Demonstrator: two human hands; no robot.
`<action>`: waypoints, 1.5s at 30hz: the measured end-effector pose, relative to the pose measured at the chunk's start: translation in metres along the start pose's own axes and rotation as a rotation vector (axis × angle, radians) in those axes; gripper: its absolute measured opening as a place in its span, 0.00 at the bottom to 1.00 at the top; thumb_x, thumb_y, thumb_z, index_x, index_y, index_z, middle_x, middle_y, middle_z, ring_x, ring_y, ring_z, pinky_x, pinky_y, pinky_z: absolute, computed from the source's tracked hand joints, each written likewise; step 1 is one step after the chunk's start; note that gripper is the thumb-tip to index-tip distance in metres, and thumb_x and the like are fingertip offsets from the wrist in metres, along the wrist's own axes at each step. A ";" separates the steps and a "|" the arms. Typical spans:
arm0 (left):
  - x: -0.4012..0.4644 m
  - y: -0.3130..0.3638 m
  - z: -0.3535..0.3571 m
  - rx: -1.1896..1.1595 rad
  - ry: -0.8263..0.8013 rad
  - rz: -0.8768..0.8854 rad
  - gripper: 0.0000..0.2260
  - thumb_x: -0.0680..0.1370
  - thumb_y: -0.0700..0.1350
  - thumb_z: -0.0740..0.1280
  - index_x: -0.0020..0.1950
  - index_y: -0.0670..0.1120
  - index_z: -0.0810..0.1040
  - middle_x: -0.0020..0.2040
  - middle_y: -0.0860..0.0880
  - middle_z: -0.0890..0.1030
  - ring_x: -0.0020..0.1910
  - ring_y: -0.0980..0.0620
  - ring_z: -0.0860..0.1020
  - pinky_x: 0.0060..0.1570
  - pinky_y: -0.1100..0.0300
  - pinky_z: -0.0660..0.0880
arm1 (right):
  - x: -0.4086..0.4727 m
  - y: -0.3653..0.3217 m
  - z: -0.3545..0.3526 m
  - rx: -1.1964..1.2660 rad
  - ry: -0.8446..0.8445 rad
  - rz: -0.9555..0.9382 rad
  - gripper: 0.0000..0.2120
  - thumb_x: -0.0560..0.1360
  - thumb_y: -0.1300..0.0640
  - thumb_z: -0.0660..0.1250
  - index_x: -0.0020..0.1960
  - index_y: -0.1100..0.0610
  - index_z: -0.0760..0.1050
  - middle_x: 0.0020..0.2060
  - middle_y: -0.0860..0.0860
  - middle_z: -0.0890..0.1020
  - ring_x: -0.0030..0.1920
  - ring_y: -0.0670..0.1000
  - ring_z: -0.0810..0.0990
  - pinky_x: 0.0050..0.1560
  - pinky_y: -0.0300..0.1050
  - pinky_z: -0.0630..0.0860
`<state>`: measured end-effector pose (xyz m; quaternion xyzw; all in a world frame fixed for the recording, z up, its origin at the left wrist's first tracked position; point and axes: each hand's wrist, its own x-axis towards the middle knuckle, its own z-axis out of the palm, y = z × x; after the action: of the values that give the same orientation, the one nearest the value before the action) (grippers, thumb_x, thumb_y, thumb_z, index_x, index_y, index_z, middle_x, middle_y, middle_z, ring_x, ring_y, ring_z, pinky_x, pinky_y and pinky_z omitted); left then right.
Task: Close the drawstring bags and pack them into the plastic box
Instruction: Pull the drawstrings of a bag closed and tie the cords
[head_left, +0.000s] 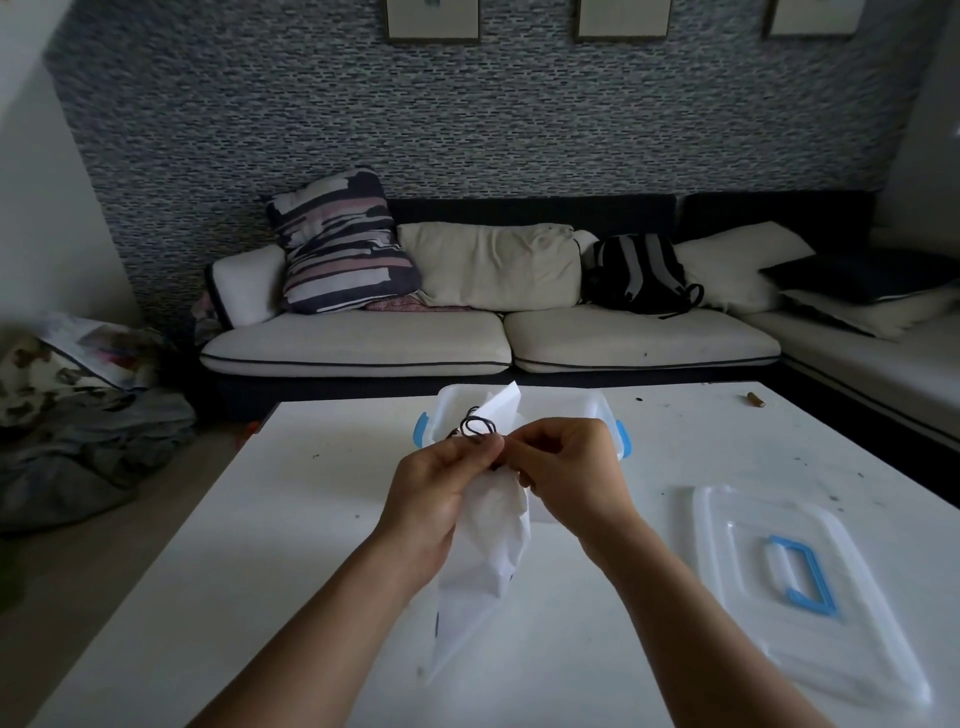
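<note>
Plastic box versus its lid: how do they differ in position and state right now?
The plastic box sits at the table's far side, partly hidden behind both hands; the lid lies flat, off the box, near right. The box has blue side latches, the lid a blue handle. Both are translucent white.

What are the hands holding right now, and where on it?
Both the left hand and right hand grip a white drawstring bag at its gathered neck, by the black cord; its body hangs below.

Lid (810, 592) on table (311, 519), right of box (597, 410)
</note>
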<state>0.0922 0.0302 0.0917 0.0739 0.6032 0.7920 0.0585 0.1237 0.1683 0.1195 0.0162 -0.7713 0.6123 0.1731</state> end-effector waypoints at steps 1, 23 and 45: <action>0.001 -0.001 -0.002 -0.001 0.011 -0.003 0.18 0.67 0.51 0.76 0.50 0.40 0.86 0.50 0.39 0.86 0.52 0.42 0.84 0.55 0.51 0.80 | 0.000 0.001 0.001 -0.031 -0.017 -0.020 0.09 0.73 0.60 0.74 0.34 0.58 0.84 0.26 0.49 0.81 0.26 0.43 0.74 0.31 0.34 0.71; 0.005 0.002 -0.002 0.164 0.048 0.252 0.04 0.80 0.40 0.68 0.47 0.41 0.81 0.42 0.46 0.85 0.44 0.51 0.83 0.53 0.56 0.78 | 0.009 0.011 -0.017 -0.103 -0.136 -0.103 0.03 0.75 0.59 0.73 0.46 0.57 0.86 0.44 0.46 0.87 0.48 0.46 0.84 0.51 0.36 0.77; -0.002 0.010 -0.008 0.474 -0.016 0.482 0.07 0.76 0.38 0.72 0.44 0.50 0.85 0.42 0.53 0.87 0.44 0.55 0.85 0.49 0.63 0.79 | 0.011 0.012 -0.029 0.101 -0.397 0.038 0.07 0.72 0.56 0.75 0.46 0.58 0.87 0.32 0.53 0.75 0.35 0.49 0.66 0.35 0.42 0.63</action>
<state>0.0928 0.0198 0.0989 0.2319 0.7353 0.6202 -0.1445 0.1183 0.2012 0.1173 0.1309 -0.7586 0.6382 0.0052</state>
